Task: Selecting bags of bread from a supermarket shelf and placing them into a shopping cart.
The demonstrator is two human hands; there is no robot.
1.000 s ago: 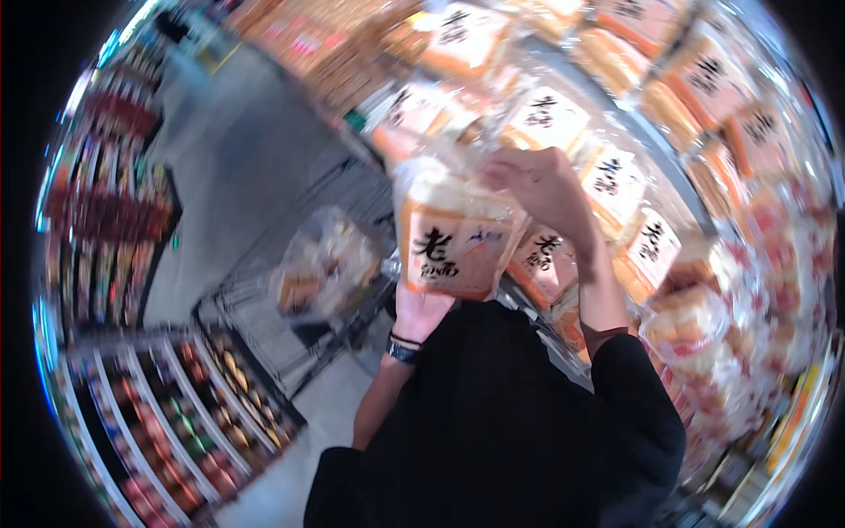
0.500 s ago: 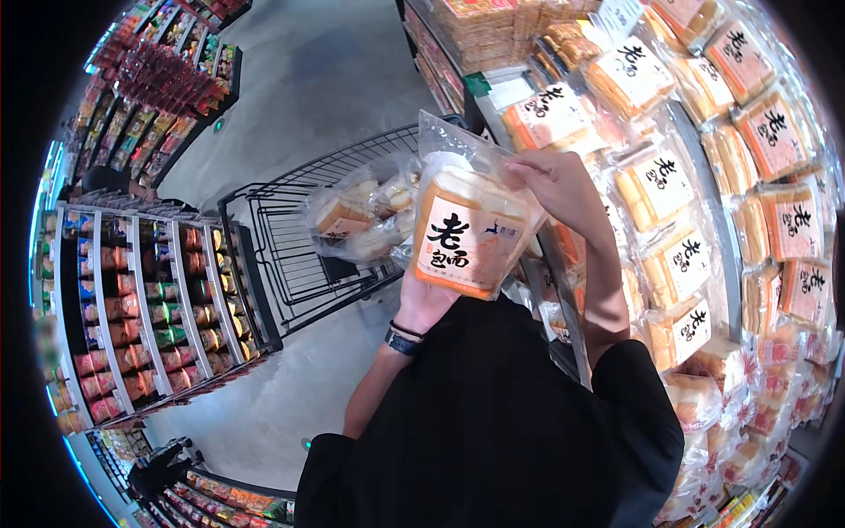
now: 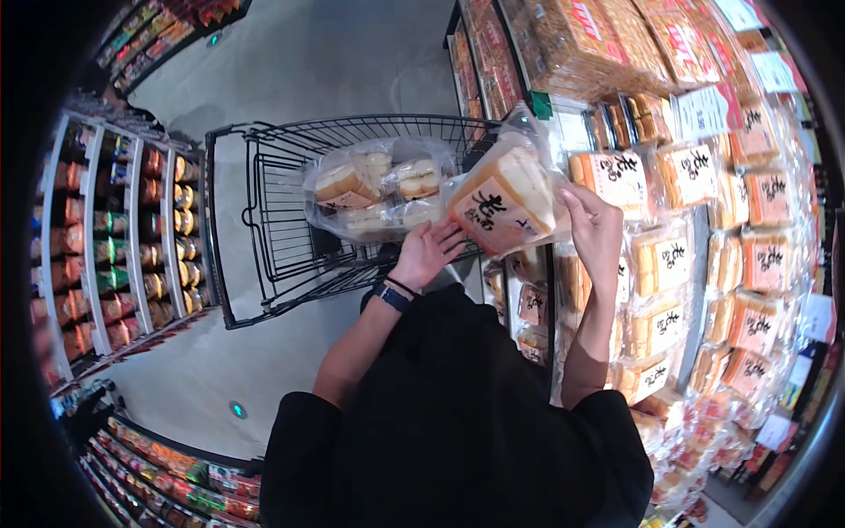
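Note:
A clear plastic bag of bread (image 3: 515, 189) with a pale orange label hangs tilted in front of me. My right hand (image 3: 591, 216) is closed in a pinch on the bag's right edge. My left hand (image 3: 429, 253) is palm up with fingers spread at the bag's lower left; whether the fingertips touch it, I cannot tell. Behind and to the left, a black wire shopping cart (image 3: 264, 304) carries a large clear bag of bread pieces (image 3: 352, 176). The bread bag overlaps the cart's right end.
On the right, a sloped display holds several rows of bagged bread (image 3: 660, 260). Stacked packages (image 3: 581, 44) and a price sign (image 3: 704, 113) stand at the far right. A shelf of packaged cups (image 3: 114, 251) lies to the left, past the grey floor (image 3: 167, 352).
The bread bag has shifted right and tilted. My left hand, which was under it, has opened with its fingers spread at the bag's lower left. My right hand keeps its pinch; the view has turned.

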